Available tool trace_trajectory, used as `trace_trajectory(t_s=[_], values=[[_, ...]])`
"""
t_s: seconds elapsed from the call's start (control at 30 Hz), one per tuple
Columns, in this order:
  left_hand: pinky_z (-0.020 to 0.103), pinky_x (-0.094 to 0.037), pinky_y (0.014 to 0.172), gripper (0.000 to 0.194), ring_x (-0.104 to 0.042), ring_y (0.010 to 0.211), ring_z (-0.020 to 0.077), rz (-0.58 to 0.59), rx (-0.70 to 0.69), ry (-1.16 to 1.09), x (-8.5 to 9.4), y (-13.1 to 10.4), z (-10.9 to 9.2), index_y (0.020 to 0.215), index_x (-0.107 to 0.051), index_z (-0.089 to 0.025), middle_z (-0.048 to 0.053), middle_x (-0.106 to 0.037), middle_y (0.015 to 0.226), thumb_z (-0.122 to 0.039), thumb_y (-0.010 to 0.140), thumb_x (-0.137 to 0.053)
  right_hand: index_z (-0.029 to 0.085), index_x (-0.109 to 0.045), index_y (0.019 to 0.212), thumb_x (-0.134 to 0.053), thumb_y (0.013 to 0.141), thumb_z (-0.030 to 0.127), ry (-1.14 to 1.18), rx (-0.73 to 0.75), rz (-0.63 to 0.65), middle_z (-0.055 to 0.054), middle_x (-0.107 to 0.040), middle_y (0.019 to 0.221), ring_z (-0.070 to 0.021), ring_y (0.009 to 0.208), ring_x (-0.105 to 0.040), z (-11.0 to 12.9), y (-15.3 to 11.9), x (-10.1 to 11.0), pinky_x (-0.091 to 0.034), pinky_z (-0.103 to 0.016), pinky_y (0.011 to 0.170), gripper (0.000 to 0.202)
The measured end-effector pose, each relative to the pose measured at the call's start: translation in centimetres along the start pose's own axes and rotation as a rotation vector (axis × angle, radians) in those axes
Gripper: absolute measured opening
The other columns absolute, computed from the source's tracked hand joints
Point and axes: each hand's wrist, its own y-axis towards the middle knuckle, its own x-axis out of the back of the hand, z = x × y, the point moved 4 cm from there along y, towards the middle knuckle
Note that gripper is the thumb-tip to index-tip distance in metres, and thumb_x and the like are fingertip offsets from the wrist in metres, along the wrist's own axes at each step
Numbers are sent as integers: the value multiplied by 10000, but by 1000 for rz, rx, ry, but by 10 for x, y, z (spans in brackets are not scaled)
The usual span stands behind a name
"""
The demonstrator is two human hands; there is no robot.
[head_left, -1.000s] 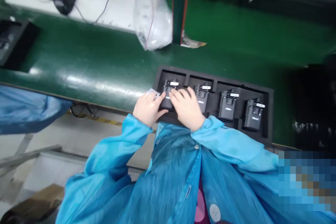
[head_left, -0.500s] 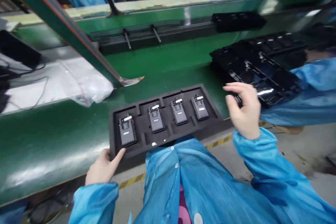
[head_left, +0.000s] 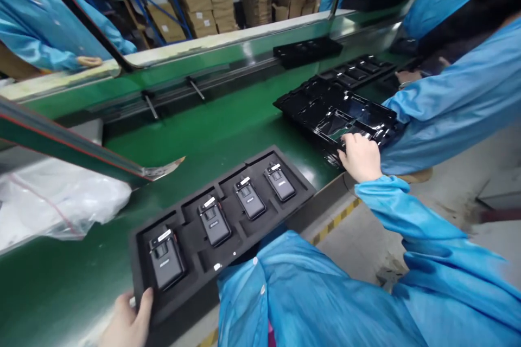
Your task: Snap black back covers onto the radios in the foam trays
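A black foam tray (head_left: 240, 233) lies along the front edge of the green bench, with several dark devices in its recesses, among them one at the left end (head_left: 166, 263) and one at the right end (head_left: 280, 181). My left hand (head_left: 128, 317) grips the tray's lower left corner between thumb and fingers. My right hand (head_left: 360, 156) is at the near edge of the glossy black plastic trays (head_left: 325, 111), its fingers bent over that edge; what they pinch is too small to make out.
A person in blue sleeves (head_left: 456, 103) works at the right beside more black trays (head_left: 354, 71). Another black tray (head_left: 307, 51) lies farther back. A slanted green post (head_left: 77, 143) and plastic bags (head_left: 61, 200) are at left. Another person's hand (head_left: 89, 61) rests beyond the partition.
The view has swung to the right. My right hand has moved from in front of the glossy trays onto their near edge. My left hand stays at the foam tray's corner.
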Motion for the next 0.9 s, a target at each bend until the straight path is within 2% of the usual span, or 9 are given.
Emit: trace_trajectory(t_s=[0.13,0.3,0.47,0.57,0.67,0.73,0.8,0.9], values=[[389,-497,637,584,-623,694,309,-1,14,25,-12,6,-18,1140,-526,-181,79,-605,765,-626,765,-473,150,-542,1141,-507,845,244,9,0,-21,-103,-611,998,-244,907,-572,-12,13,4,-374,-357,754,313],[408,-508,708,731,-649,757,327,-45,35,110,-18,3,-73,1302,-477,-150,155,-662,895,-685,822,-341,204,-550,1258,-502,850,230,47,-42,-203,-92,-607,1023,-220,885,-569,-34,18,37,-367,-323,728,412],[476,-497,800,761,-648,966,418,-154,73,77,-14,5,-124,1337,-468,-151,239,-661,1066,-698,842,-282,267,-516,1385,-490,880,228,68,-60,-342,-75,-564,910,-195,844,-529,-49,6,64,-351,-303,718,507],[497,-479,846,709,-618,1041,431,-179,53,34,-12,15,-148,1335,-466,-152,246,-641,1118,-654,854,-326,279,-540,1383,-516,869,210,34,47,-434,-52,-522,809,-171,764,-478,-42,-8,68,-327,-303,689,519],[500,-464,839,688,-609,1010,426,-201,15,-43,0,20,-164,1296,-491,-149,224,-637,1066,-655,843,-377,312,-588,1335,-544,845,151,58,222,-522,-30,-524,757,-148,707,-435,-25,-23,66,-294,-305,665,519],[498,-454,796,722,-605,925,399,-224,-12,-114,16,16,-168,1289,-491,-150,186,-625,968,-694,820,-413,342,-613,1299,-529,829,86,107,310,-565,-18,-523,721,-132,680,-414,-14,-33,64,-279,-299,655,543],[451,-442,735,740,-577,818,327,-247,-72,-255,36,9,-168,1305,-480,-161,121,-583,863,-699,798,-479,369,-626,1274,-516,810,37,142,394,-588,-3,-513,687,-116,653,-397,-4,-42,62,-280,-292,653,581],[294,-399,618,593,-481,649,173,-207,-267,-592,60,-7,-176,1253,-531,-202,15,-499,726,-627,842,-493,413,-606,1282,-533,791,7,185,509,-612,22,-516,673,-94,637,-399,8,-55,60,-300,-283,664,641]])
